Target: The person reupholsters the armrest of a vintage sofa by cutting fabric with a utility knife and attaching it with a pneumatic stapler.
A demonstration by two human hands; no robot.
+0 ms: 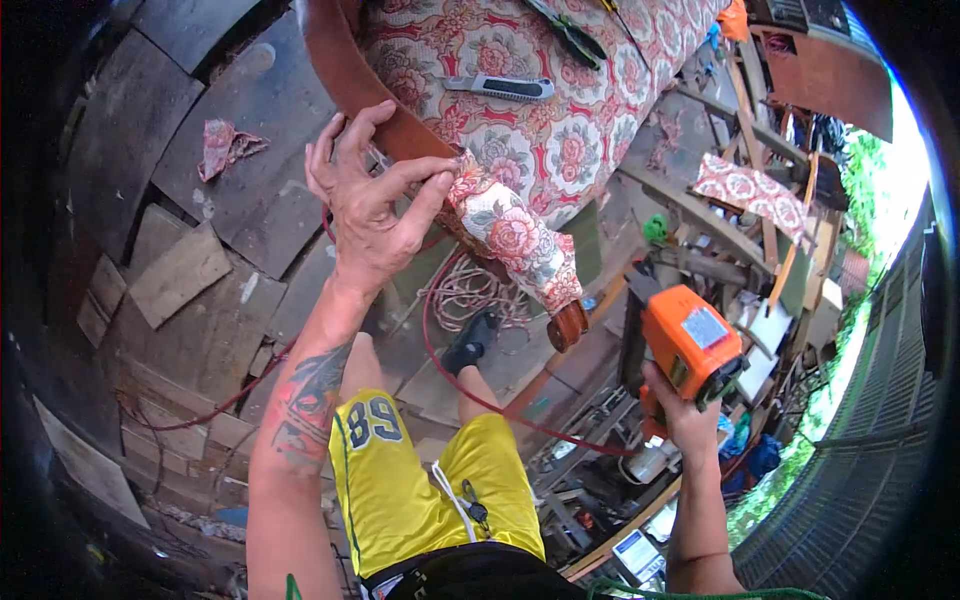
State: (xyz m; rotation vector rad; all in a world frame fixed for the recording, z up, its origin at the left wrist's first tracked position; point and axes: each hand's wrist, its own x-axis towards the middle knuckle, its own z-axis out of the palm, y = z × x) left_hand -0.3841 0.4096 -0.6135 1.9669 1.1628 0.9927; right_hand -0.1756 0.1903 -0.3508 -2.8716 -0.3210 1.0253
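Observation:
My left hand [380, 200] pinches the edge of the floral fabric at the near end of a padded armrest [510, 235], thumb and forefinger together, other fingers spread. The armrest has a brown wooden frame [370, 90] and a rounded wooden tip [568, 326]. My right hand [680, 410] is wrapped round the handle of an orange power tool [690, 335], held to the right of the armrest and apart from it. A red hose [432, 330] runs toward the tool. The floral seat [550, 140] lies behind the armrest.
On the seat lie a grey utility knife [505, 87] and dark-handled pliers [575, 35]. A fabric scrap [228, 147] is on the wooden floor at left. Coiled cord [470, 295] lies below the armrest. Wood pieces and another floral piece [750, 195] clutter the right side.

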